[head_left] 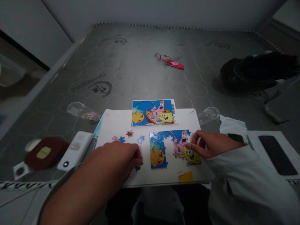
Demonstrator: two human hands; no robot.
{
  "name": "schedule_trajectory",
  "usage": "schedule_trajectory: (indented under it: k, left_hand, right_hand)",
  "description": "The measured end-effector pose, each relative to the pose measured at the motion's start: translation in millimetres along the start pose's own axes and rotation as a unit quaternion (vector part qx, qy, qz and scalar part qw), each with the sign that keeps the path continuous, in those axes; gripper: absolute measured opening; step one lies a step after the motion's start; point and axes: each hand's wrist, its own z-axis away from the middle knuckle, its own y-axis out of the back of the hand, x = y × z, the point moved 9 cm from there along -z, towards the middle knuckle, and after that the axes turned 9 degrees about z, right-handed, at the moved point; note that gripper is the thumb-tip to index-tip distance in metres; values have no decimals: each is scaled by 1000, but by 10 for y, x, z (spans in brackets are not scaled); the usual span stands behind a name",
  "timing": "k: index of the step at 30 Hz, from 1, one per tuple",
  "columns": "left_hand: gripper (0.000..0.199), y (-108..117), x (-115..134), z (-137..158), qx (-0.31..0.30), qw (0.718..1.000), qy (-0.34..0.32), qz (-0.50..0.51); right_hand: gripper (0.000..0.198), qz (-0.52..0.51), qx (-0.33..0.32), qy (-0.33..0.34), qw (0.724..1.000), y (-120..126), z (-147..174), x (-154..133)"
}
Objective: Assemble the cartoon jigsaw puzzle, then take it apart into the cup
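Note:
A partly assembled jigsaw puzzle point(157, 156) lies on a white board point(112, 118), with a gap through its middle and lower part. My right hand point(208, 143) rests at its right edge, thumb on the yellow cartoon figure, thumb and forefinger apart. To the left of the puzzle, my left hand point(122, 154) is closed, its fingers curled downward; whatever they pinch is hidden. Just below those fingertips a dark loose piece point(137, 168) peeks out. Beyond this hand are a light-blue piece point(141, 139), a brown-red piece point(129, 133), a blue piece point(121, 139) and a pink piece point(114, 137).
Behind the puzzle lies a picture card point(153, 112). Clear cups point(85, 113) stand left and right, the left holding small pieces. Nearby are a white power bank point(75, 150), a brown case point(47, 153), a phone box point(277, 153), a red wrapper point(170, 61) and a black bag point(257, 72).

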Motion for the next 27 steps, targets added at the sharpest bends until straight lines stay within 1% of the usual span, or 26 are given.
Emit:
schedule_trajectory:
  k: [2,4,6,7,10,12,15,17,21,27]
  left_hand:
    - [18,-24,22,-32,5,1000,-19,6]
    - [16,-83,35,-65,-7,999,-42,19]
    - [13,-120,16,-87,-17,999,-48,20]
    - [13,-111,0,-92,-12,999,-46,16]
    - [13,16,-70,-75,31,999,-18,0]
    - [17,148,-123,-40,76,997,10,-4]
    - [23,357,-207,33,156,986,51,6]
    - [25,437,-253,67,188,980,67,17]
    - [24,467,-349,83,195,977,81,27]
    - [21,434,-487,93,173,979,96,42]
  right_hand:
    - [28,2,27,4,1000,2,0,1]
    - [26,4,67,10,998,22,17,-12]
    - [25,10,90,21,996,20,38,-43]
    - [25,13,98,26,995,19,49,-61]
    - [27,18,111,35,993,15,71,-96]
    - [27,13,113,36,993,9,74,-96]
    - [28,3,112,44,993,-11,64,-86]
    - [29,-5,110,53,993,-25,55,-81]
    - [30,-31,91,60,994,-41,41,-61]
    - [35,-57,59,65,995,-43,30,-55]
